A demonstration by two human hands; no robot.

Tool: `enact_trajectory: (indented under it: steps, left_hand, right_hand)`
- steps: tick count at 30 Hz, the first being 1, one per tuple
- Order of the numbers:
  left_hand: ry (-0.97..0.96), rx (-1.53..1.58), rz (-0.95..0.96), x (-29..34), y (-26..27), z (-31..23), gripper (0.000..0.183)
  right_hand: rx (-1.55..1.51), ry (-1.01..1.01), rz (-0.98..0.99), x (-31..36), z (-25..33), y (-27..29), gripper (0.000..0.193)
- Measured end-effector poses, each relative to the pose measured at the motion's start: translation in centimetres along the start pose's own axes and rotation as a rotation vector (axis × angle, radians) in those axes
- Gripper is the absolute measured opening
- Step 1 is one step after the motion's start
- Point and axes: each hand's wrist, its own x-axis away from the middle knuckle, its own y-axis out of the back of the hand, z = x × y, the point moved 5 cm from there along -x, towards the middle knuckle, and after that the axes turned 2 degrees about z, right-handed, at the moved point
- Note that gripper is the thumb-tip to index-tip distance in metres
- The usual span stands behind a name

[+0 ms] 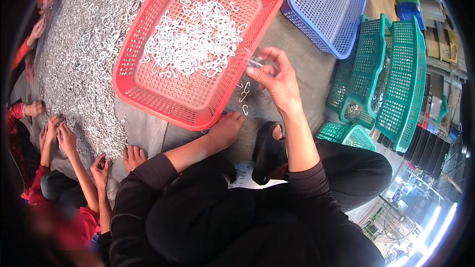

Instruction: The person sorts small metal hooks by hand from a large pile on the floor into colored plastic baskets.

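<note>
My right hand [275, 75] is raised beside the right wall of a red plastic basket [170, 91]. Its thumb and fingers pinch small metal hooks [255, 62], blurred at the tips. In the basket lies a heap of shiny S-shaped metal hooks [195, 39]. My left hand [225, 131] is low at the basket's near right corner, fingers curled and bunched; whatever they may hold is hidden. Between my hands, a few loose S-hooks [243, 92] lie on the grey ground.
A big pile of metal hooks [91, 34] spreads at the left, with other people's hands [64, 136] at its edge. A blue basket [326, 12] stands far right; green baskets [403, 79] stand closer. Near my feet is a black sandal [267, 153].
</note>
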Motion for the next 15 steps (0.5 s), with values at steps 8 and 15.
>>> enact_trajectory:
  steps: [8,15]
  left_hand:
    - [-0.116,-0.472,-0.231,-2.6,-0.3,-0.9,0.021]
    - [-0.148,-0.586,-0.270,-2.4,-0.8,-0.3,0.013]
  right_hand:
    - [1.012,0.253,0.212,-1.4,-10.2,0.5,0.027]
    - [1.297,0.049,0.218,-1.6,-12.0,2.2,0.022]
